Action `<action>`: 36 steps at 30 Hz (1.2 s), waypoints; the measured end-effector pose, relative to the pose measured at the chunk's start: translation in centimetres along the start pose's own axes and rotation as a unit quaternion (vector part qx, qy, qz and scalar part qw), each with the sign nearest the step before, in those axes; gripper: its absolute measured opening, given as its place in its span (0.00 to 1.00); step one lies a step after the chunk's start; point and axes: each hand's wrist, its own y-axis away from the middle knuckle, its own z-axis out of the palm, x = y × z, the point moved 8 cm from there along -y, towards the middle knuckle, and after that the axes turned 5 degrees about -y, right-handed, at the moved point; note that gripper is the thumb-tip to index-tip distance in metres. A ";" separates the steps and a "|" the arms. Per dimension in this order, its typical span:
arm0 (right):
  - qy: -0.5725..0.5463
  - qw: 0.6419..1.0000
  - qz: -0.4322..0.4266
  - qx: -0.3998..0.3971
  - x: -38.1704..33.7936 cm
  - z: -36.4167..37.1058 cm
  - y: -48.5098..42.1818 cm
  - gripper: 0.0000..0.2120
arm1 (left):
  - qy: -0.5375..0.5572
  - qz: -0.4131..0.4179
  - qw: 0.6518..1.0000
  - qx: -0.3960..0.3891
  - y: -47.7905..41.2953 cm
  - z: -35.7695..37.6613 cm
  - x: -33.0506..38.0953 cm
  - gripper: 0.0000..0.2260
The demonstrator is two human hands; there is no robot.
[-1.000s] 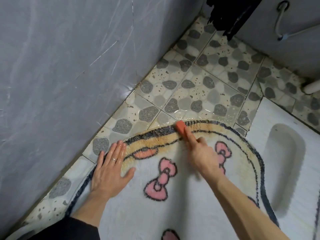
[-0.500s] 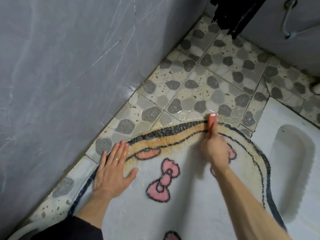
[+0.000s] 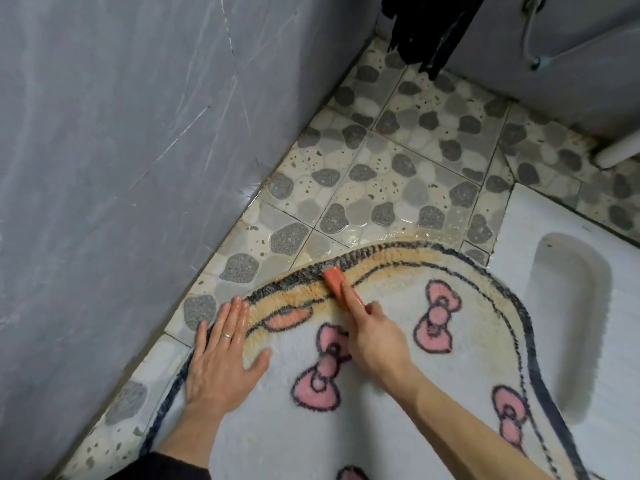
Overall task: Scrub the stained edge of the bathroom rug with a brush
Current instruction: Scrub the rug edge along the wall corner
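The bathroom rug [image 3: 242, 427] lies on the pebble-patterned floor tiles [image 3: 381, 168], white with pink bows and a dark border. Along the rug's far edge runs a yellowish stained band [image 3: 391, 261]. The orange brush [image 3: 336, 280] sits on that band, its head touching the pile just inside the dark border, roughly at the middle of the rug's far curve.

The right hand [image 3: 377, 341] grips the brush handle with curled fingers, the forefinger laid straight along the top of the handle. The left hand [image 3: 221, 358] presses flat on the rug's left edge, fingers straight and close together, thumb splayed out; its fingertips reach the border and look wet (a ring [image 3: 227, 336] shows on one finger).

Left of the rug rises a grey marbled wall [image 3: 104, 168]. To the rug's right, touching its edge, is a white squat pan [image 3: 568, 306]; its hollow shows only white glaze. Beyond the rug's far edge, dark cloth [image 3: 426, 26] hangs and a hose [image 3: 530, 46] loops on the far wall.
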 end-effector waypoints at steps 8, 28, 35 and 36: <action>-0.132 0.971 0.147 0.135 2.7 -2.7 -1.8 0.29 | 0.003 0.005 1.000 0.001 -0.3 0.2 0.0 0.39; -0.045 0.969 0.199 0.141 10.1 -6.4 -3.1 0.28 | -0.011 0.003 1.000 0.005 -0.1 0.2 -0.1 0.38; -0.037 0.998 0.037 0.023 2.5 -0.4 -0.7 0.29 | 0.002 0.004 1.000 0.003 -0.1 0.1 -0.2 0.39; -0.055 0.996 0.069 -0.002 4.4 -1.1 -1.2 0.26 | 0.000 0.005 1.000 0.004 -0.3 0.0 -0.3 0.39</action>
